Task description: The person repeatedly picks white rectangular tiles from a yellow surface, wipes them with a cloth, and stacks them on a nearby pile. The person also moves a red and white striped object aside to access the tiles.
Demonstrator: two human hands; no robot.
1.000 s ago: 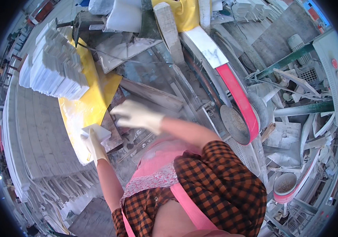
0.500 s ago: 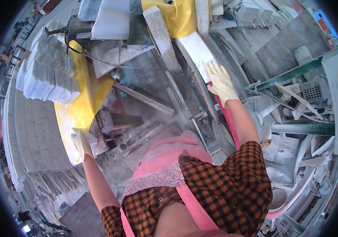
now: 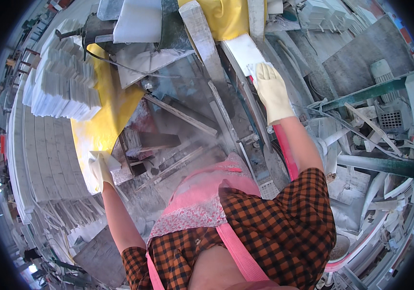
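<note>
My right hand [image 3: 271,92], in a cream glove, lies with its fingers stretched out over the near end of a white stone slab [image 3: 242,52]. The slab sits on a narrow track, and its far end goes under a yellow sheet [image 3: 226,19]. A red strip [image 3: 284,147] runs along the track below my right forearm. On the left, my left hand [image 3: 99,170], also gloved, is closed on a small white stone piece [image 3: 113,163]. It rests at the low end of a wet yellow cover [image 3: 88,137]; the fingertips are partly hidden.
A stack of thin white slabs [image 3: 64,92] stands on the yellow cover's far left. Wooden bars [image 3: 180,115] and a dark beam [image 3: 156,140] lie between my arms. Green rails [image 3: 376,164], a plastic crate [image 3: 391,120] and stone scraps are at right. A black cable [image 3: 134,72] crosses the far side.
My right hand has moved away from me along the track, and less of the white slab shows before the yellow sheet. My left hand stays on the stone piece. The whole view has shifted slightly.
</note>
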